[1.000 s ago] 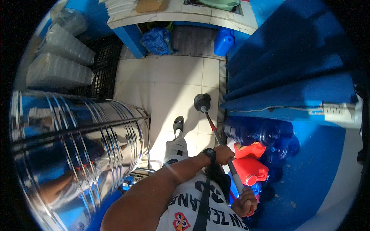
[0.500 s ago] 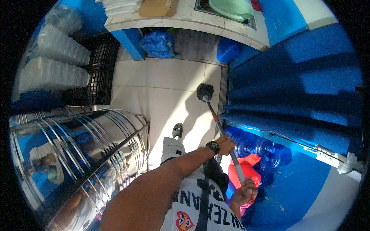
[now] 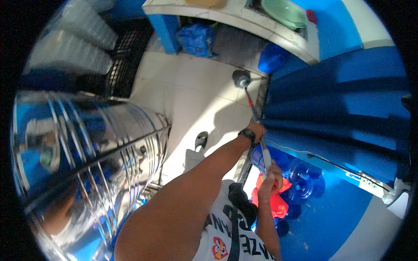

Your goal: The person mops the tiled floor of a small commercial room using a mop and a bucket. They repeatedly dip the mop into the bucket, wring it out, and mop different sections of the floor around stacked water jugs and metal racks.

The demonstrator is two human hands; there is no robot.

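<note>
A mop with a dark, bushy head (image 3: 241,79) rests on the tiled floor (image 3: 187,82), its pole (image 3: 266,154) slanting back toward me. My left hand (image 3: 257,129), below a black wristwatch, is closed round the middle of the pole. Lower down, my right hand (image 3: 271,180) grips the upper end of the same pole. The mop head lies close to the blue wall's foot and a blue container (image 3: 271,58) under the counter.
To the left stand a chrome wire rack (image 3: 126,150) and a black crate (image 3: 126,61). A tiled counter (image 3: 244,24) spans the far side, a blue bag (image 3: 195,40) beneath it. Blue water jugs (image 3: 300,172) and a red item (image 3: 278,204) are at my right.
Both hands have moved forward with the mop, and its head has slid farther away along the floor toward the counter. My view has shifted and turned a little.
</note>
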